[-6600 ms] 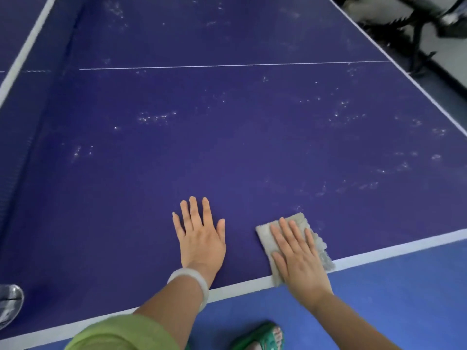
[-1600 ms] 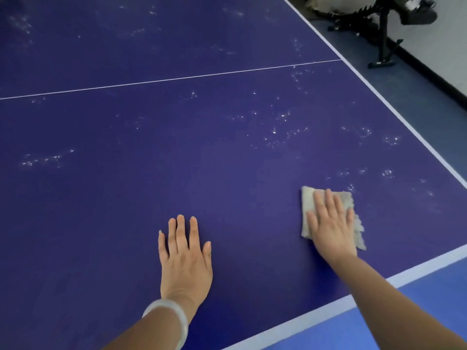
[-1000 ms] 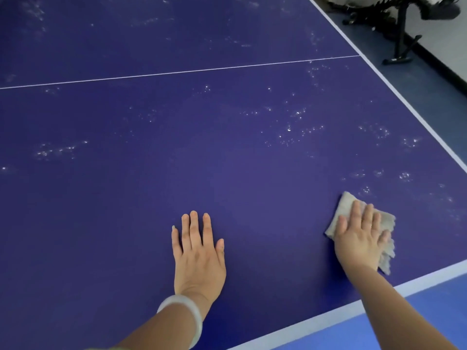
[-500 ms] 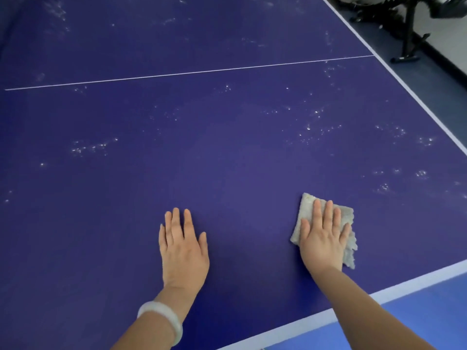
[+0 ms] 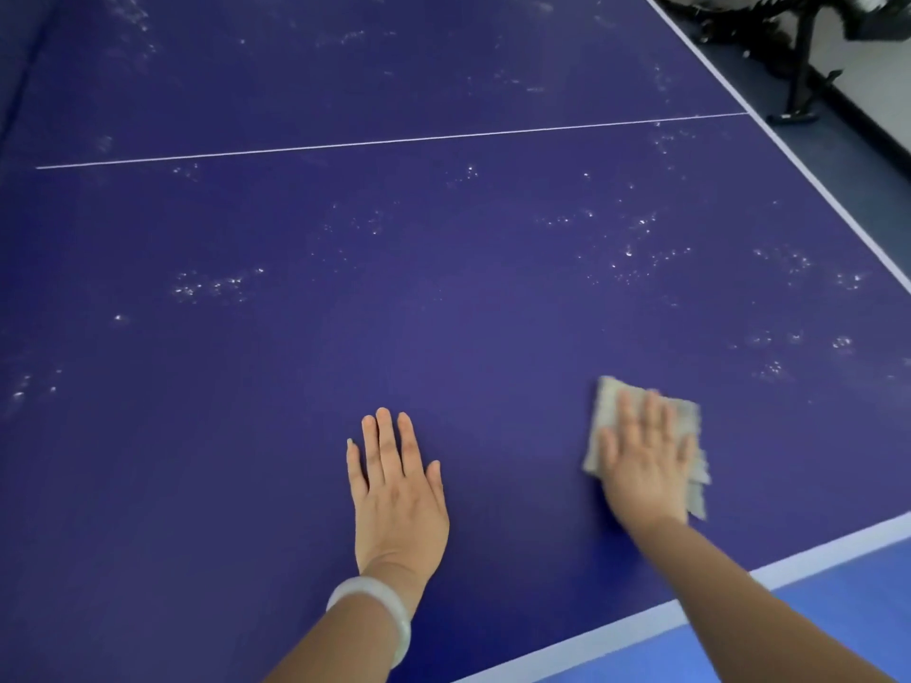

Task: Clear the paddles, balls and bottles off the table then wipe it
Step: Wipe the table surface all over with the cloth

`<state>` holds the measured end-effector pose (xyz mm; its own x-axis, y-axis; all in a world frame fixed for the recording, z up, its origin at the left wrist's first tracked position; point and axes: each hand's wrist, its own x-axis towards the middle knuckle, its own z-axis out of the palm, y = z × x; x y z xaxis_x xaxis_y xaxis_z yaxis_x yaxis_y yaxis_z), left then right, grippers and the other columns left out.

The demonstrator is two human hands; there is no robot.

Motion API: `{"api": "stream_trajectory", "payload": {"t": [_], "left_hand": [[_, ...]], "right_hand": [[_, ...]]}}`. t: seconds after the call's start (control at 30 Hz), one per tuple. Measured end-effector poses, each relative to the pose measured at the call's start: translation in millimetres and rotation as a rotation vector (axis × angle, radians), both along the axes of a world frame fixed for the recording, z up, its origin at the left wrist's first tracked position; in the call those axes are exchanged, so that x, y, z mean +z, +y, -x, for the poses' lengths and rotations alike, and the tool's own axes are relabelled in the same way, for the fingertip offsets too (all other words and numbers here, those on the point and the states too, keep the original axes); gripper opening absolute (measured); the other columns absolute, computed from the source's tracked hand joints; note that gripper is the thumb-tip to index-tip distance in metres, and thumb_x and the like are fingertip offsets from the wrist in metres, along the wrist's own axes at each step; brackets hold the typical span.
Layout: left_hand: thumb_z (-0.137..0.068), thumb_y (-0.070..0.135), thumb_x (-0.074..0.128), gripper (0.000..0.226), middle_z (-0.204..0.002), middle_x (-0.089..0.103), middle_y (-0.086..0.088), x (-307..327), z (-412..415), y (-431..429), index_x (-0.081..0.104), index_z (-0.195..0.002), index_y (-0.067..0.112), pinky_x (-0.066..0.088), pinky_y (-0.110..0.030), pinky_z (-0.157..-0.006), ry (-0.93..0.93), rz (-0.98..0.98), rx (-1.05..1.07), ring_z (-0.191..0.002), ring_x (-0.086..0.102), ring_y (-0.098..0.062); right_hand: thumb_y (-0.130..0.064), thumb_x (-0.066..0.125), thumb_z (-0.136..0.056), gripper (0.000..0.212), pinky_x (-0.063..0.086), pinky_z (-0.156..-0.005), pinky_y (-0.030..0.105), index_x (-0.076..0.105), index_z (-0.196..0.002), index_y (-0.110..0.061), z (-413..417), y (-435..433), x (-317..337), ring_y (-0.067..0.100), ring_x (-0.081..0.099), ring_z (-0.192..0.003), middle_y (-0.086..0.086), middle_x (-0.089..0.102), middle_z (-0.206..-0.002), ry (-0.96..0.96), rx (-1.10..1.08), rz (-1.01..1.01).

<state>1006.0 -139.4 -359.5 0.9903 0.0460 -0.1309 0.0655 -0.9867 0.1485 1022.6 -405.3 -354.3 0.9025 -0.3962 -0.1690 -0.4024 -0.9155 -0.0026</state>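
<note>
Since a moment ago the cloth (image 5: 683, 426) has slid right under the flat right hand (image 5: 643, 465); left hand (image 5: 397, 490) rests flat on the ping-pong table (image 5: 443, 298). Wiping stage; next, reach the droplets (image 5: 636, 258) farther out.

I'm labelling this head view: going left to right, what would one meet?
Left hand, flat on the table → right hand, pressing the cloth → black stand beyond the table's right edge.

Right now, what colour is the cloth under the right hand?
The cloth is pale grey; head view.
</note>
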Motion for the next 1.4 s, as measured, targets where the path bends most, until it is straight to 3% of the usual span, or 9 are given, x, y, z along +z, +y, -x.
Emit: {"api": "stream_trajectory", "payload": {"t": [0.07,0.13,0.27,0.4,0.6,0.83,1.03,1.3,1.4], "left_hand": [[-0.099,0.040,0.008,0.066,-0.160,0.017,-0.020,0,1,1,0.017,-0.153,0.003,0.015,-0.054,-0.119,0.010,-0.011,0.000,-0.149,0.010,-0.035],[-0.099,0.039,0.010,0.066,-0.159,0.019,-0.021,1,1,1,0.020,-0.152,0.002,0.015,-0.054,-0.119,0.005,-0.021,-0.008,-0.149,0.012,-0.036],[-0.098,0.039,0.013,0.066,-0.157,0.023,-0.022,1,1,1,0.024,-0.151,0.001,0.016,-0.054,-0.119,-0.010,-0.022,-0.018,-0.148,0.016,-0.036],[-0.098,0.039,0.014,0.066,-0.157,0.025,-0.023,3,2,-1,0.025,-0.150,0.000,0.016,-0.055,-0.119,-0.026,-0.018,-0.017,-0.147,0.019,-0.036],[-0.102,0.025,0.040,0.056,-0.157,0.022,-0.024,13,-1,-19,0.028,-0.149,-0.003,0.012,-0.054,-0.120,-0.046,0.061,0.033,-0.148,0.014,-0.037],[-0.102,0.037,0.031,0.059,-0.160,0.018,-0.015,29,-15,-163,0.023,-0.153,0.007,0.003,-0.041,-0.123,-0.072,0.212,-0.113,-0.150,0.008,-0.028],[-0.099,0.055,0.019,0.073,-0.161,0.004,-0.020,12,-28,-249,0.007,-0.155,0.011,0.000,-0.052,-0.121,0.043,0.053,-0.017,-0.149,-0.004,-0.036],[-0.101,0.047,0.018,0.068,-0.156,0.022,-0.028,-2,-24,-261,0.023,-0.151,0.002,0.009,-0.058,-0.119,-0.041,-0.058,0.012,-0.147,0.013,-0.042],[-0.096,0.048,0.014,0.072,-0.157,0.021,-0.026,-1,-24,-261,0.022,-0.152,0.004,0.006,-0.055,-0.120,-0.047,-0.054,0.021,-0.148,0.012,-0.040]], "right_hand": [[-0.048,0.013,-0.101,0.060,-0.002,-0.119,0.054,-0.001,-0.156,-0.029,9,-13,4,0.022,-0.008,-0.151,0.003,-0.007,-0.164,-0.011,-0.264,-0.105],[-0.049,0.011,-0.100,0.061,-0.003,-0.119,0.054,-0.004,-0.156,-0.028,22,11,3,0.023,-0.009,-0.150,0.004,-0.008,-0.164,-0.052,-0.293,-0.111],[-0.048,0.014,-0.101,0.060,0.004,-0.120,0.053,0.011,-0.156,-0.026,66,76,-3,0.025,0.003,-0.151,0.006,0.007,-0.164,-0.082,0.178,-0.082],[-0.046,0.023,-0.102,0.058,0.015,-0.117,0.051,0.017,-0.156,-0.027,90,26,-8,0.022,0.010,-0.151,0.000,0.013,-0.163,-0.043,0.554,-0.033],[-0.048,0.004,-0.101,0.062,0.015,-0.118,0.050,0.028,-0.153,-0.024,98,-71,3,0.022,0.017,-0.149,0.003,0.025,-0.160,-0.021,0.185,-0.053],[-0.043,0.024,-0.099,0.058,0.016,-0.116,0.051,0.029,-0.153,-0.023,100,-77,4,0.023,0.018,-0.149,0.003,0.024,-0.160,-0.064,0.217,-0.078],[-0.046,0.017,-0.103,0.056,0.014,-0.117,0.049,0.021,-0.155,-0.027,103,-155,0,0.020,0.014,-0.150,-0.001,0.018,-0.162,-0.033,0.426,-0.078],[-0.044,0.012,-0.102,0.059,-0.005,-0.120,0.050,-0.006,-0.155,-0.027,58,-251,0,0.021,-0.011,-0.150,0.003,-0.009,-0.164,-0.048,-0.420,-0.099],[-0.046,0.009,-0.100,0.060,-0.002,-0.120,0.051,0.000,-0.155,-0.024,52,-195,-1,0.023,-0.004,-0.151,0.006,-0.002,-0.163,-0.120,-0.099,-0.076]]}}
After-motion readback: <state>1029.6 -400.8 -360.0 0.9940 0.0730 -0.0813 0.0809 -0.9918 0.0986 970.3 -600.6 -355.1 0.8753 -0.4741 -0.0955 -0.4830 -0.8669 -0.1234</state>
